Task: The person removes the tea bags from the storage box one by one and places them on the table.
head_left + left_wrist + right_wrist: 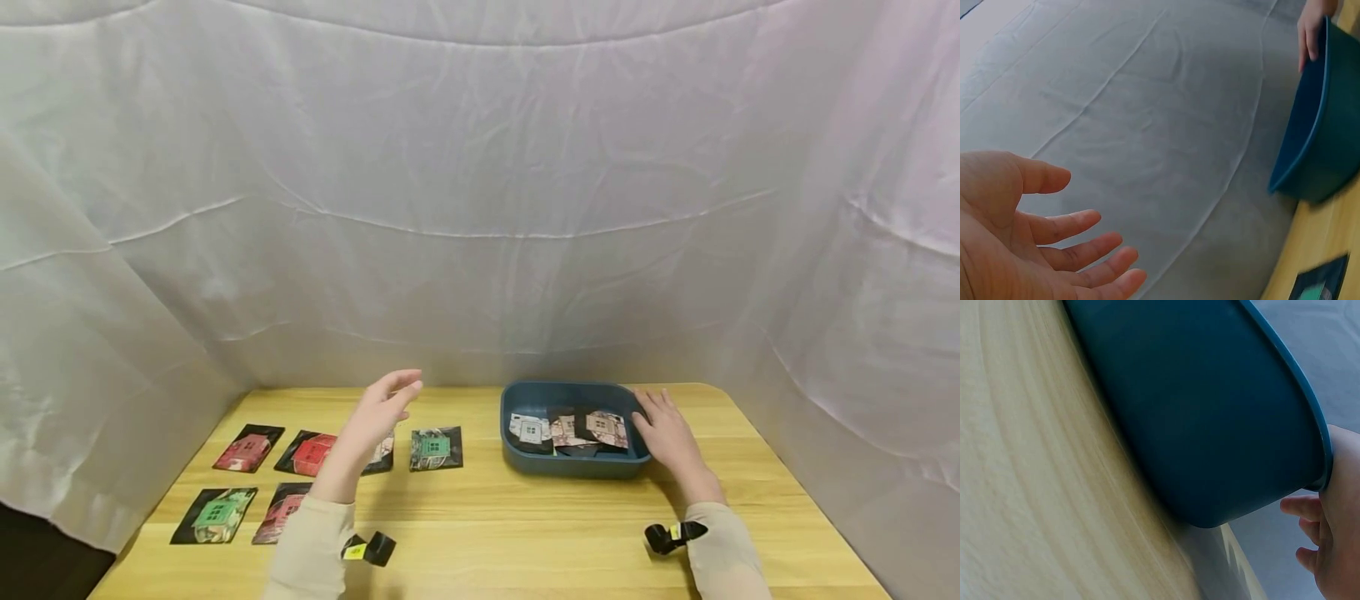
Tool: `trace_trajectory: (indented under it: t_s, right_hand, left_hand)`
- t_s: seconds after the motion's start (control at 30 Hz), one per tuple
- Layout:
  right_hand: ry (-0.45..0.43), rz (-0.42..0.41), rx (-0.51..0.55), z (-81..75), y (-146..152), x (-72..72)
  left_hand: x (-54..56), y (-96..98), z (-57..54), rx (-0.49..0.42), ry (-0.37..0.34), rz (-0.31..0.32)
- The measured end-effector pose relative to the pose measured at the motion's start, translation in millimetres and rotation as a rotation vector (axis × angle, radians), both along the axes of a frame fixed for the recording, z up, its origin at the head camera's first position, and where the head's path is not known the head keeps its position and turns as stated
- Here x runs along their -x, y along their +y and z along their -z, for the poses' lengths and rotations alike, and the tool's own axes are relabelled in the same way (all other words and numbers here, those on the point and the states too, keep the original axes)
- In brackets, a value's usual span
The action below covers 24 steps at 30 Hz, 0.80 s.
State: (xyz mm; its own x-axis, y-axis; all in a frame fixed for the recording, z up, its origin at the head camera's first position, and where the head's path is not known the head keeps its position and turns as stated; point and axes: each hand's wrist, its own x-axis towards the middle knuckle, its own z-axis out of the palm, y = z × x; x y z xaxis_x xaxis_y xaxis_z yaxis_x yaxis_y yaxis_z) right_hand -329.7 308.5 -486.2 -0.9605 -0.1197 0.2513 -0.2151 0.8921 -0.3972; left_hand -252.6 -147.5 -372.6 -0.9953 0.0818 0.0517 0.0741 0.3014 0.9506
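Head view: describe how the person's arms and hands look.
The left hand and right hand are bare, without gloves. Plain light-beige fabric sleeves end short of the hands. Near each cuff sits a small black wrist camera with a yellow label.

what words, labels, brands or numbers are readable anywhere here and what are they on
No text can be read in any view.
Packets on the table: dark marks on the coloured labels, too small to read.
Packets in the bin: label marks, also too small.
Yellow tag at the left wrist: too small to read.
Yellow tag at the right wrist: too small to read.
Blue bin: no writing visible.
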Motion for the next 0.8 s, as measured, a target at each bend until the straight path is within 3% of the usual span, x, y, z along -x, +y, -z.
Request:
trace_trajectory:
  t_s: [0.4, 0.57, 0.8]
  right_hand:
    - [0.009, -0.009, 0.004, -0.4, -1.3, -1.9]
    - [-0.005, -0.003, 0.001, -0.7, -1.2, -2.4]
    - [-0.013, 0.003, -0.005, -2.1, -0.8, -2.2]
  left_hand:
    - [16.5, 69.0, 6.6, -0.12, -0.018, 0.112]
    - [20.6, 95.8, 10.3, -0.166, -0.054, 0.175]
    - [29.4, 131.7, 21.6, -0.236, -0.125, 0.208]
